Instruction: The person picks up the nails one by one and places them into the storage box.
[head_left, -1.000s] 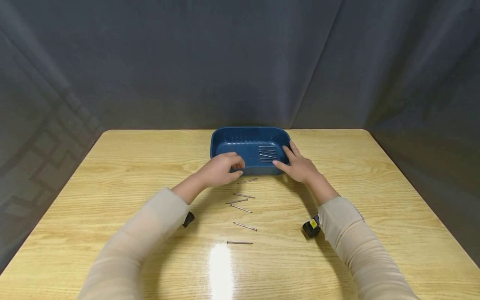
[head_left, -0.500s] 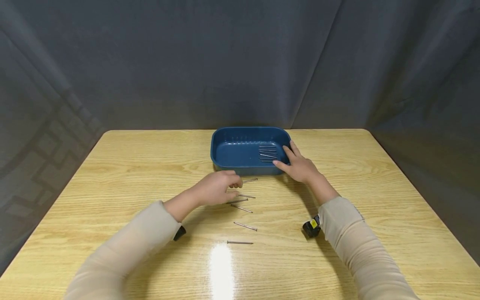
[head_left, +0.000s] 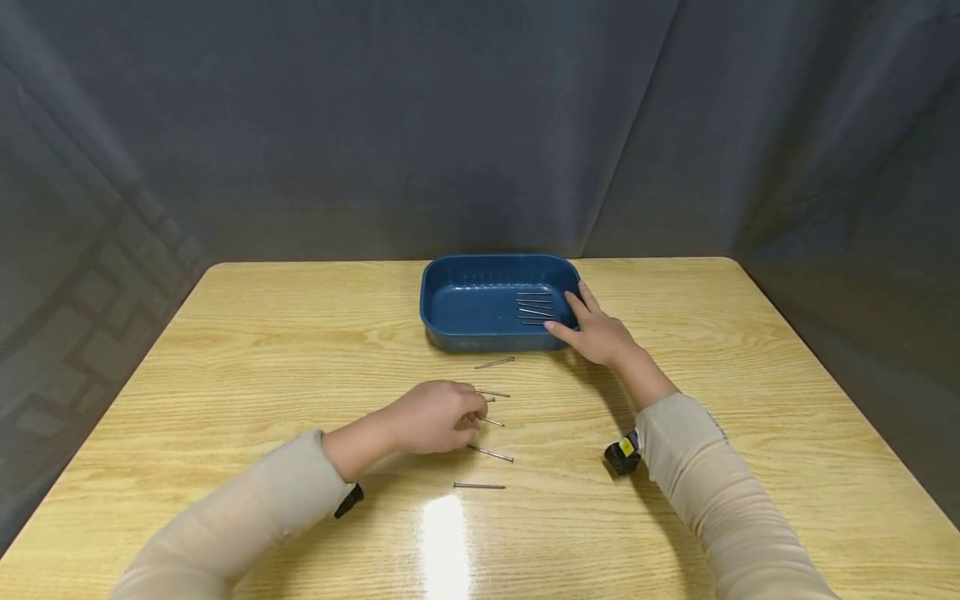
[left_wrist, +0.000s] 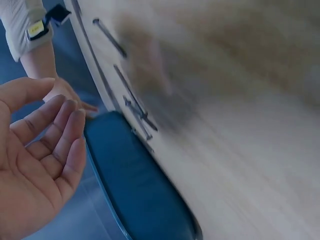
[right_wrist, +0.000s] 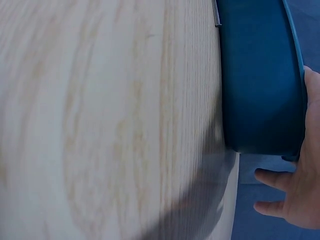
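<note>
- Broadly, a wooden table (head_left: 225, 350) fills the lower part of the head view, with a dark grey curtain (head_left: 375, 125) hanging behind its far edge.
- Next in size, a blue tray (head_left: 465, 304) sits at the far middle of the table; a small bunch of nails (head_left: 536, 307) lies side by side in its right half.
- Both forearms wear beige sleeves (head_left: 697, 467), and a small black device with a yellow mark (head_left: 622, 454) is strapped at the right wrist.
- The right hand (head_left: 596, 332) rests at the tray's near right corner, its straight, slightly spread fingers laid against the rim; the right wrist view shows the fingers (right_wrist: 272, 179) just beside the blue wall.
- The left hand (head_left: 435, 415) is low over the table, well in front of the tray, its fingers curled with the tips together among the loose nails. It seems to pinch one nail (head_left: 489, 400), though the head view is too small to be sure; the left wrist view shows its fingers (left_wrist: 60, 135) lightly bent and close together, with nothing visible between them there.
- Smallest, the loose nails lie in a rough column on the table between the tray and the near edge: one just in front of the tray (head_left: 495, 362), one beside the fingertips (head_left: 497, 393), one just past them (head_left: 492, 422), one nearer (head_left: 491, 453), and the nearest (head_left: 480, 485) beside a bright glare spot (head_left: 442, 533).
</note>
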